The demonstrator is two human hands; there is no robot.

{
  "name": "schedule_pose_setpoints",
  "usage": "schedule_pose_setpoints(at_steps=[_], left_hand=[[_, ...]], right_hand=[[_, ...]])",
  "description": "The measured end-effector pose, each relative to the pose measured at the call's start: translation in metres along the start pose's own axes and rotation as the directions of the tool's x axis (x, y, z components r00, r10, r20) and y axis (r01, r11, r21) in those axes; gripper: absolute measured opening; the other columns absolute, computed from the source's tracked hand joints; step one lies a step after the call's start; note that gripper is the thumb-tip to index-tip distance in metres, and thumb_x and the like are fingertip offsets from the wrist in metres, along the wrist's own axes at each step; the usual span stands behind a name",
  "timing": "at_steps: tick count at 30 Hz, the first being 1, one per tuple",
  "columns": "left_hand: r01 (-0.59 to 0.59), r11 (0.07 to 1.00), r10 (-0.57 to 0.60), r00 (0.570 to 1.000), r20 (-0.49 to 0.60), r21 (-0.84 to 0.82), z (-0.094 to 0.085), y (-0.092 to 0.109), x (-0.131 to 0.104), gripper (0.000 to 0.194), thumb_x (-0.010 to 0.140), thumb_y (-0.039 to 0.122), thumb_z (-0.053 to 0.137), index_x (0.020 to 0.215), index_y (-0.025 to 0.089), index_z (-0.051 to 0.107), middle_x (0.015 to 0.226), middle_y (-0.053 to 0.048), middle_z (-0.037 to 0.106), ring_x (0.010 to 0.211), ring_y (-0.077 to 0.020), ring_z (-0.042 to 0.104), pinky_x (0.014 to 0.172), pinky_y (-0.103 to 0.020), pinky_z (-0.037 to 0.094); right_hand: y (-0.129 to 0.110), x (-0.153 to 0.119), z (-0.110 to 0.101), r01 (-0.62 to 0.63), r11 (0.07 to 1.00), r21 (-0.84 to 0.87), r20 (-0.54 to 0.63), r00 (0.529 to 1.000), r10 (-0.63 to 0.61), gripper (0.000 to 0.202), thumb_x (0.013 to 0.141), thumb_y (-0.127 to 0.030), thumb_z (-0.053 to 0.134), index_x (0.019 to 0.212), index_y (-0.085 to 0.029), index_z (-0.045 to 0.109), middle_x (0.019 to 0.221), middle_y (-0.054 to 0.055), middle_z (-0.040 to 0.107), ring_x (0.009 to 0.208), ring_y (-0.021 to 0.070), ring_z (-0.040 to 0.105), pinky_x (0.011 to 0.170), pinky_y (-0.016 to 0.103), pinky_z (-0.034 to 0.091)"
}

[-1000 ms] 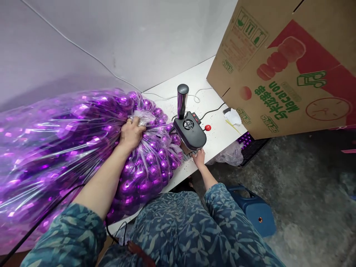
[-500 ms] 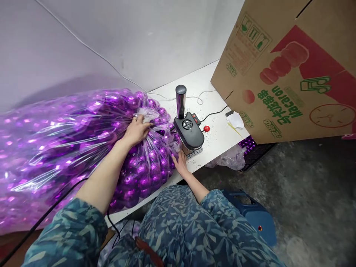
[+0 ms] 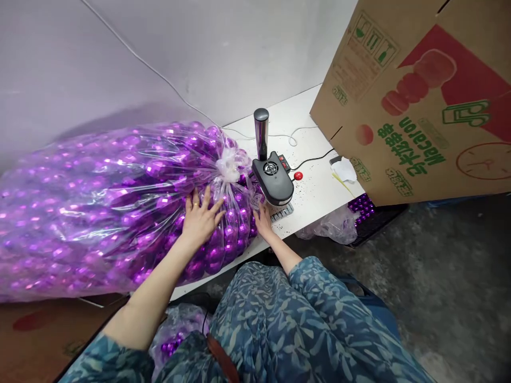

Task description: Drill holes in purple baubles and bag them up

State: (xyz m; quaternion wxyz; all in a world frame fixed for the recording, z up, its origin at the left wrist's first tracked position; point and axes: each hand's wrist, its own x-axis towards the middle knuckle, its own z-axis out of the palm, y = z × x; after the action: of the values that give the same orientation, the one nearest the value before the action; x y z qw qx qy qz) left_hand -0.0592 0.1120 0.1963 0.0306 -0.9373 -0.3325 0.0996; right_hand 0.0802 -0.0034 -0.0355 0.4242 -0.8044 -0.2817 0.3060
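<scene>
A large clear plastic bag (image 3: 120, 197) full of shiny purple balls lies across the left of the white table (image 3: 307, 202). Its gathered, knotted neck (image 3: 230, 166) sticks up near the right end. Just below that neck, my left hand (image 3: 200, 215) rests on the bag with its fingers spread. My right hand (image 3: 262, 219) touches the bag's right end, its fingers stretched out, holding nothing. Close beyond my right hand stands a black machine head (image 3: 274, 181) with a chrome post (image 3: 261, 135) and a red ball knob (image 3: 298, 175).
A big printed cardboard box (image 3: 419, 106) stands at the right. White paper (image 3: 344, 170) lies by it. Below the table edge are a clear plastic bag (image 3: 331, 226) and a black crate (image 3: 375, 223) with purple balls. A blue stool (image 3: 375, 306) is on the floor.
My left hand has let go of the bag's neck and moved down onto its side, fingers spread. The knotted neck now shows. My right hand stays at the bag's right end.
</scene>
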Motion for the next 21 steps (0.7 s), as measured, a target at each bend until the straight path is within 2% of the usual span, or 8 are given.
schedule_pose_setpoints(at_steps=[3, 7, 10, 13, 16, 18, 20, 21], left_hand=[[0.021, 1.000, -0.021, 1.000, -0.017, 0.001, 0.007, -0.007, 0.000, 0.048, 0.099, 0.034, 0.050, 0.146, 0.028, 0.054, 0.167, -0.016, 0.022, 0.153, -0.0454, 0.017, 0.117, -0.069, 0.020], [0.045, 0.999, -0.046, 0.999, -0.030, -0.007, 0.012, -0.009, 0.007, 0.046, 0.098, 0.029, 0.050, 0.143, 0.028, 0.057, 0.166, -0.016, 0.026, 0.153, -0.0452, 0.017, 0.118, -0.069, 0.020], [0.059, 0.998, -0.059, 0.998, -0.024, -0.013, 0.010, -0.008, 0.009, 0.044, 0.097, 0.028, 0.051, 0.140, 0.027, 0.061, 0.165, -0.017, 0.027, 0.153, -0.0459, 0.017, 0.118, -0.069, 0.020], [0.078, 0.996, -0.078, 0.997, -0.013, -0.033, 0.001, -0.002, 0.005, 0.042, 0.098, 0.027, 0.050, 0.137, 0.024, 0.063, 0.164, -0.020, 0.026, 0.153, -0.0454, 0.018, 0.118, -0.069, 0.022], [0.055, 0.997, -0.057, 0.997, -0.058, -0.048, -0.005, 0.022, -0.004, 0.043, 0.097, 0.024, 0.049, 0.138, 0.024, 0.062, 0.165, -0.017, 0.026, 0.155, -0.0410, 0.014, 0.120, -0.070, 0.017], [-0.071, 0.996, 0.067, 0.995, -0.074, -0.055, 0.001, 0.048, -0.010, 0.044, 0.096, 0.024, 0.050, 0.139, 0.026, 0.060, 0.165, -0.014, 0.027, 0.156, -0.0369, 0.011, 0.122, -0.069, 0.011], [-0.236, 0.970, 0.234, 0.972, -0.034, -0.064, 0.014, 0.073, -0.013, 0.046, 0.096, 0.027, 0.053, 0.141, 0.026, 0.058, 0.166, -0.012, 0.026, 0.156, -0.0351, 0.010, 0.123, -0.067, 0.009], [-0.277, 0.959, 0.278, 0.961, 0.005, -0.064, 0.023, 0.082, -0.014, 0.048, 0.094, 0.028, 0.056, 0.143, 0.025, 0.057, 0.166, -0.013, 0.026, 0.156, -0.0358, 0.011, 0.123, -0.067, 0.009]], right_hand=[[0.002, 0.002, -0.005, -0.001, 1.000, -0.013, -0.015, 1.000, 0.001, 0.069, 0.098, -0.059, 0.032, 0.153, -0.018, 0.038, 0.152, 0.019, 0.039, 0.144, 0.0341, 0.036, 0.116, 0.058, 0.036], [0.009, 0.000, -0.012, -0.026, 1.000, 0.010, -0.054, 0.998, 0.026, 0.078, 0.095, -0.065, 0.036, 0.153, -0.012, 0.035, 0.153, 0.022, 0.038, 0.146, 0.0368, 0.033, 0.118, 0.059, 0.033], [0.016, -0.004, -0.017, -0.054, 0.998, 0.022, -0.077, 0.995, 0.055, 0.082, 0.094, -0.065, 0.038, 0.153, -0.008, 0.030, 0.155, 0.025, 0.035, 0.147, 0.0390, 0.032, 0.118, 0.060, 0.033], [0.023, -0.007, -0.019, 0.009, 0.999, 0.036, -0.101, 0.995, -0.005, 0.082, 0.094, -0.063, 0.039, 0.156, -0.011, 0.025, 0.158, 0.022, 0.030, 0.148, 0.0385, 0.029, 0.117, 0.060, 0.034], [0.028, -0.007, -0.015, 0.040, 0.998, 0.037, -0.085, 0.996, -0.037, 0.082, 0.094, -0.061, 0.041, 0.158, -0.013, 0.022, 0.158, 0.022, 0.031, 0.148, 0.0368, 0.029, 0.117, 0.060, 0.034], [0.031, -0.005, -0.008, 0.051, 0.999, -0.008, -0.040, 0.998, -0.051, 0.080, 0.093, -0.058, 0.043, 0.157, -0.013, 0.024, 0.157, 0.022, 0.032, 0.149, 0.0355, 0.028, 0.118, 0.060, 0.033], [0.033, -0.002, 0.000, 0.070, 0.996, -0.059, 0.000, 0.998, -0.070, 0.077, 0.093, -0.053, 0.045, 0.156, -0.012, 0.028, 0.157, 0.021, 0.032, 0.151, 0.0350, 0.025, 0.120, 0.060, 0.029], [0.033, 0.000, 0.003, 0.078, 0.994, -0.072, 0.006, 0.997, -0.078, 0.075, 0.093, -0.051, 0.045, 0.155, -0.012, 0.030, 0.158, 0.021, 0.032, 0.152, 0.0350, 0.023, 0.121, 0.060, 0.028]])
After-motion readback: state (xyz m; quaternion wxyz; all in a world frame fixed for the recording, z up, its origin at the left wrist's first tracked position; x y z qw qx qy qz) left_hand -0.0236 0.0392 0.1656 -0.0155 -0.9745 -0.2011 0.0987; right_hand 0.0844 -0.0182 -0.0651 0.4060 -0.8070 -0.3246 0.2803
